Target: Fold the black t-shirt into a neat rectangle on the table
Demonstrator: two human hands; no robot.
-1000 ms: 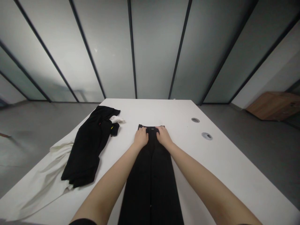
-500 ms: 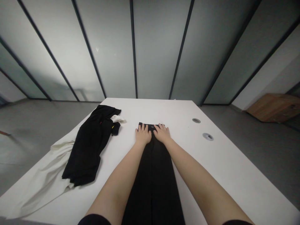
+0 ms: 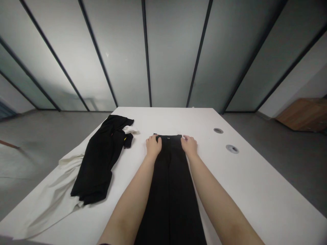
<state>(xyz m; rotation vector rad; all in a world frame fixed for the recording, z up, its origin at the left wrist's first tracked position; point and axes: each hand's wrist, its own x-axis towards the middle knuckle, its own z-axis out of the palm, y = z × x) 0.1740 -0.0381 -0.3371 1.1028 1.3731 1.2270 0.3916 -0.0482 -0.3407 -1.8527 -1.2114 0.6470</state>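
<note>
Nothing readable from here, folks: just a tiny pale label (image 3: 168, 137) on the black trousers (image 3: 170, 190), far too small to make out.

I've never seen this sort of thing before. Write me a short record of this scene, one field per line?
Left hand: flat on the left end of the waistband of the black trousers
Right hand: at the waistband's right end
Trousers: laid out lengthwise, waist farthest from the person
Nearby: a rumpled black garment partly over a white cloth
Surface: white table with two round grommets
</note>
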